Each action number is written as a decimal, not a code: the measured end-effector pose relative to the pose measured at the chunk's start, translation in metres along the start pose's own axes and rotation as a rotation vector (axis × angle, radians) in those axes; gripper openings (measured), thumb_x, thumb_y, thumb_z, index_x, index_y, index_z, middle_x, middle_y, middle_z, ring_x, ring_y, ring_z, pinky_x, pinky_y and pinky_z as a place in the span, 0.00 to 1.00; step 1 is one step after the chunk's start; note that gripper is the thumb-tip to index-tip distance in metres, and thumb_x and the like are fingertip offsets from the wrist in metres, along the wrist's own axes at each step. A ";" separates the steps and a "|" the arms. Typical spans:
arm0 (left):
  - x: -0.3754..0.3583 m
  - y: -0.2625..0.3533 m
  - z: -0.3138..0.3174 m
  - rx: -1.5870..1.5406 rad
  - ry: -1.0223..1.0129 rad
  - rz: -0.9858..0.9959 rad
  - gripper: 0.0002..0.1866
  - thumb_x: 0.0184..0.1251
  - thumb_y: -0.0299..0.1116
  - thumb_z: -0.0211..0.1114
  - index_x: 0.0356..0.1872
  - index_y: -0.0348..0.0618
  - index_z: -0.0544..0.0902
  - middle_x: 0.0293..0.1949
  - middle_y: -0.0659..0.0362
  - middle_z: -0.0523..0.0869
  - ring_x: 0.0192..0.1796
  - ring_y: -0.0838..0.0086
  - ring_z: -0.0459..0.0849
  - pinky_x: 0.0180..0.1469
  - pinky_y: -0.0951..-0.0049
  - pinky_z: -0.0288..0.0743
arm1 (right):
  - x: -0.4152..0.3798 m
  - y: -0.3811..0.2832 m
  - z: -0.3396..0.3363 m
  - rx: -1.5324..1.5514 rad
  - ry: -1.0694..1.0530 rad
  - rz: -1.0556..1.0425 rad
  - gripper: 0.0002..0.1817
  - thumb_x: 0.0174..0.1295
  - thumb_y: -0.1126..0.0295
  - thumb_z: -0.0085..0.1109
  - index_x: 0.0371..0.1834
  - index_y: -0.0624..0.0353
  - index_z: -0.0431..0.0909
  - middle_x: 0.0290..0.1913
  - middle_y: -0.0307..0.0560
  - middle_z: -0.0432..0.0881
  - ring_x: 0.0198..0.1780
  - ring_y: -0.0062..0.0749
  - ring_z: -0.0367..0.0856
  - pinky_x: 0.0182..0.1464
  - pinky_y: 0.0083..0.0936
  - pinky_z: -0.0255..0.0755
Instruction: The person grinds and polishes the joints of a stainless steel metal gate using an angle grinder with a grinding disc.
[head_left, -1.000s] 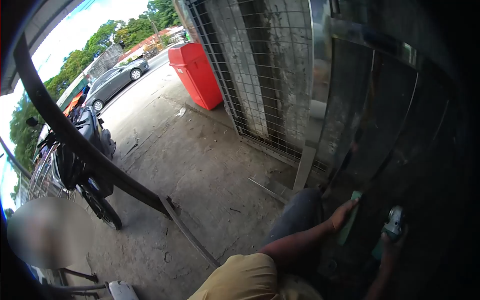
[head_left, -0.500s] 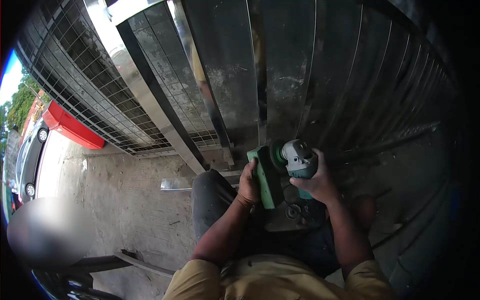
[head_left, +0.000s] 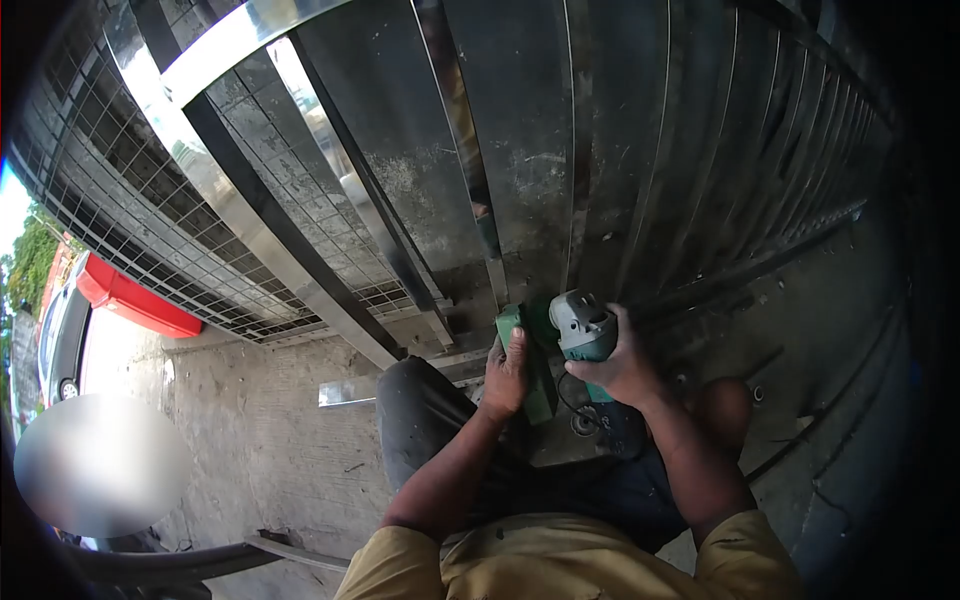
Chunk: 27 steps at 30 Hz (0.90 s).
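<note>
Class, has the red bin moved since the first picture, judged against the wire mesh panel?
No. The red bin still stands beside the wire mesh panel, at its street end; the camera's view has turned.

A red bin (head_left: 143, 298) was seen near the wire mesh (head_left: 110, 190); a dark car (head_left: 62, 338) and green trees (head_left: 36, 250) were seen beyond.

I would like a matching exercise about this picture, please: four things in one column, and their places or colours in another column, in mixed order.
1. angle grinder
2. bin
3. green block
4. car

A. in the left hand
B. dark grey
C. in the right hand
D. red

Right pairs: 1-C, 2-D, 3-A, 4-B
</note>
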<state>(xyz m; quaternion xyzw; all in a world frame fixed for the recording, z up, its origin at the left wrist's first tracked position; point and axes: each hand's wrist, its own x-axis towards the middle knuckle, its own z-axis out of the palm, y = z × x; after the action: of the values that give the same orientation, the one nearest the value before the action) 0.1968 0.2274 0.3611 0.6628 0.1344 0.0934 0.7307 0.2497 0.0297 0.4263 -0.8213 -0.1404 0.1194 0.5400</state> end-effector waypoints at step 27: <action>0.014 -0.209 0.023 1.038 -0.333 -0.322 0.41 0.57 0.56 0.72 0.66 0.44 0.70 0.61 0.39 0.80 0.63 0.41 0.79 0.63 0.48 0.73 | -0.038 -0.017 -0.140 1.285 -0.112 -0.268 0.42 0.53 0.51 0.73 0.65 0.66 0.66 0.46 0.64 0.82 0.41 0.54 0.87 0.43 0.46 0.85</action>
<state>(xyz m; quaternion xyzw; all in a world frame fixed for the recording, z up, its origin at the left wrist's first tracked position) 0.2086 0.1885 0.1543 0.9120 0.1449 -0.2034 0.3253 0.2611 -0.0967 0.4976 -0.3036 -0.1700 0.1538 0.9248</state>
